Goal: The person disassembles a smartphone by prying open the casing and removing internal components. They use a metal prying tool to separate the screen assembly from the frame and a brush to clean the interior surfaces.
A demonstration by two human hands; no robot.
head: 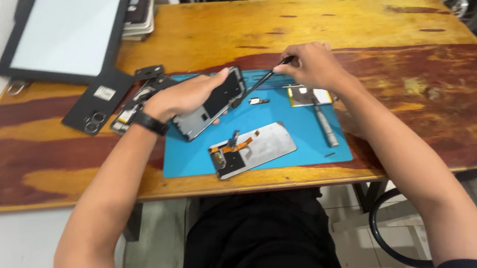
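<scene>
On the blue repair mat [307,140], the left hand [181,96] clasps an opened phone frame [213,105] at the mat's upper left. The right hand [312,66] pinches black tweezers [260,84], tip touching the frame's edge. A detached screen panel [254,148] lies on the mat's lower part.

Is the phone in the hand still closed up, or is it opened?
Opened. The phone in the left hand shows bare insides, and its back cover lies apart on the table.
</scene>
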